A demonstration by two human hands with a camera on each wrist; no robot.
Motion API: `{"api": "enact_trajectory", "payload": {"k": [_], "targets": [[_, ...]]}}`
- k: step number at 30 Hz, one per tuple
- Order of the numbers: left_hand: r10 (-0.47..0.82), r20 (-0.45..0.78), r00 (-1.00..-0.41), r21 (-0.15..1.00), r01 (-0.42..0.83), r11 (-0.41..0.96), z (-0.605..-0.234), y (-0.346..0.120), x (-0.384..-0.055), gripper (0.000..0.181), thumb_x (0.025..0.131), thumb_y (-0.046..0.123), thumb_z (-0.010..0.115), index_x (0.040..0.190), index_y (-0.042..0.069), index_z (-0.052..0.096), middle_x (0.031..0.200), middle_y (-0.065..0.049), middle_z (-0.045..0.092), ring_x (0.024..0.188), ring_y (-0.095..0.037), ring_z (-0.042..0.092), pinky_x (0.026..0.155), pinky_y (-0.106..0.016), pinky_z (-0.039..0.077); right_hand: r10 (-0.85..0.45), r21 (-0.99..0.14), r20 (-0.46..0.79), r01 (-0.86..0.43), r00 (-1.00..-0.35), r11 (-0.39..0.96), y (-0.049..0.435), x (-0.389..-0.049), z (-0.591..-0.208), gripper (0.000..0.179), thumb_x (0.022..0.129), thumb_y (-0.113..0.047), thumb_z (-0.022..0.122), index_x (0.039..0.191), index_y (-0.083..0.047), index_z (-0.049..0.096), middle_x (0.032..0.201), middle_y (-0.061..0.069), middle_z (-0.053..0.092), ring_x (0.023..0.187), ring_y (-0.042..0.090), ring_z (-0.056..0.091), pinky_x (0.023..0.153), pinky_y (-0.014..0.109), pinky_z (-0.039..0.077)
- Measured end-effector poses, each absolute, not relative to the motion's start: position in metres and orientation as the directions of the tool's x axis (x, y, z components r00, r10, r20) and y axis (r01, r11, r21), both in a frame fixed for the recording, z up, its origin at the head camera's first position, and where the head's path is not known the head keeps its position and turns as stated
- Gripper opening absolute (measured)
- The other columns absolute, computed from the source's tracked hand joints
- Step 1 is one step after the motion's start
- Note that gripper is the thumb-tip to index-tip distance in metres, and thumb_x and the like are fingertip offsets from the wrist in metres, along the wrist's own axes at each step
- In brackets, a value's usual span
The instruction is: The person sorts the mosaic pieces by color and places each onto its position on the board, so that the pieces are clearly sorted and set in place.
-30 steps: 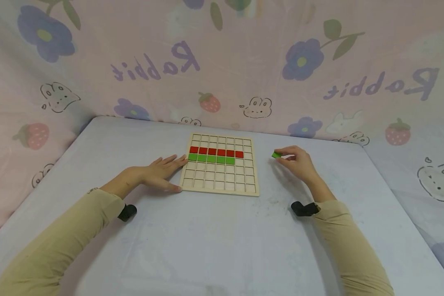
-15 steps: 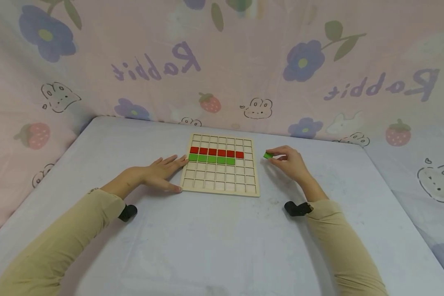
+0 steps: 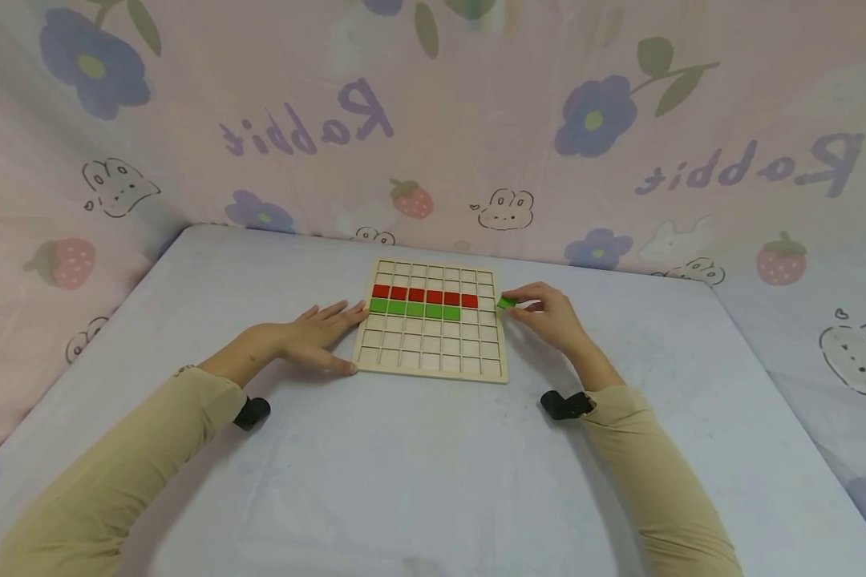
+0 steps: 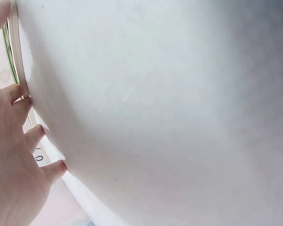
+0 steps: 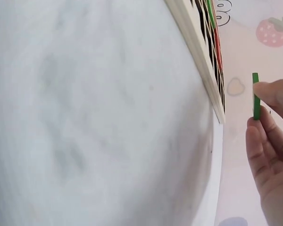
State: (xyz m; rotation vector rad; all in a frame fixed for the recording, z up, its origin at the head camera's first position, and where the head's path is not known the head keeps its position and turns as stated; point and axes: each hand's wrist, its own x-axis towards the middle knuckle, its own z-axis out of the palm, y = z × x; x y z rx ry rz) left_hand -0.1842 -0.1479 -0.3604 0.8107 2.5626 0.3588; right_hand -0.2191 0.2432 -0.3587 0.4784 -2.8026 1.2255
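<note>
A shallow wooden grid board [image 3: 433, 375] lies flat on the table. In its squares sit a row of red tiles [image 3: 435, 296] and, just nearer, a row of green tiles [image 3: 415, 309]. My left hand [image 3: 310, 340] lies with fingers spread, its thumb and fingertips touching the board's left edge. Between thumb and fingers, my right hand [image 3: 547, 318] pinches a thin green square tile [image 3: 506, 303] by the board's right edge. The right wrist view shows that tile [image 5: 255, 96] edge-on, raised off the table.
A white cloth covers the table [image 3: 404, 465]. Behind it hangs a pink curtain [image 3: 447, 144] printed with flowers, rabbits and strawberries. A black wrist mount [image 3: 566, 405] sticks out from the right cuff, another mount [image 3: 252, 413] from the left.
My right hand has moved left with the green tile, from out to the right up to the board's right edge. The left hand and the tile rows stay as they were.
</note>
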Motion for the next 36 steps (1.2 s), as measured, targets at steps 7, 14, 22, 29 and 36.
{"api": "enact_trajectory", "payload": {"k": [7, 14, 22, 29, 36], "targets": [[0.594, -0.321, -0.737, 0.361, 0.484, 0.797, -0.359, -0.148, -0.184, 0.094, 0.088, 0.051, 0.058, 0.155, 0.009, 0.008, 0.162, -0.013, 0.002, 0.148, -0.037, -0.003, 0.114, -0.064, 0.0, -0.282, -0.703, 0.139, -0.295, -0.949, 0.647, 0.233, -0.22, -0.357, 0.029, 0.088, -0.006, 0.067, 0.117, -0.002, 0.068, 0.118, 0.017, 0.062, 0.11, 0.031, 0.057, 0.092, 0.043, 0.051], [0.598, -0.322, -0.734, 0.364, 0.487, 0.794, -0.359, -0.147, -0.184, 0.094, 0.088, 0.051, 0.059, 0.155, 0.008, 0.008, 0.162, -0.013, 0.002, 0.148, -0.037, -0.003, 0.114, -0.065, 0.0, -0.307, -0.689, 0.125, -0.305, -0.943, 0.658, 0.224, -0.221, -0.355, 0.029, 0.087, -0.007, 0.067, 0.116, -0.002, 0.068, 0.118, 0.016, 0.063, 0.109, 0.03, 0.058, 0.09, 0.041, 0.051], [0.597, -0.324, -0.734, 0.367, 0.484, 0.795, -0.359, -0.149, -0.184, 0.096, 0.087, 0.052, 0.058, 0.155, 0.009, 0.006, 0.162, -0.013, 0.001, 0.148, -0.037, -0.004, 0.114, -0.064, 0.0, -0.338, -0.688, 0.115, -0.32, -0.934, 0.651, 0.215, -0.222, -0.356, 0.028, 0.087, -0.008, 0.066, 0.115, -0.002, 0.069, 0.117, 0.016, 0.063, 0.108, 0.029, 0.058, 0.089, 0.041, 0.051], [0.597, -0.317, -0.737, 0.37, 0.483, 0.794, -0.36, -0.148, -0.185, 0.095, 0.087, 0.052, 0.059, 0.155, 0.009, 0.007, 0.162, -0.013, 0.001, 0.148, -0.037, -0.003, 0.114, -0.064, -0.001, -0.356, -0.676, 0.094, -0.322, -0.93, 0.662, 0.21, -0.224, -0.36, 0.028, 0.088, -0.008, 0.066, 0.115, -0.003, 0.069, 0.117, 0.015, 0.062, 0.107, 0.028, 0.058, 0.087, 0.039, 0.05], [0.585, -0.328, -0.742, 0.361, 0.474, 0.803, -0.361, -0.149, -0.185, 0.094, 0.088, 0.051, 0.059, 0.155, 0.011, 0.006, 0.162, -0.01, 0.0, 0.149, -0.034, -0.004, 0.115, -0.063, -0.001, -0.366, -0.674, 0.079, -0.32, -0.927, 0.666, 0.204, -0.223, -0.363, 0.026, 0.088, -0.01, 0.068, 0.113, -0.003, 0.07, 0.115, 0.014, 0.063, 0.108, 0.027, 0.057, 0.089, 0.039, 0.049]]}}
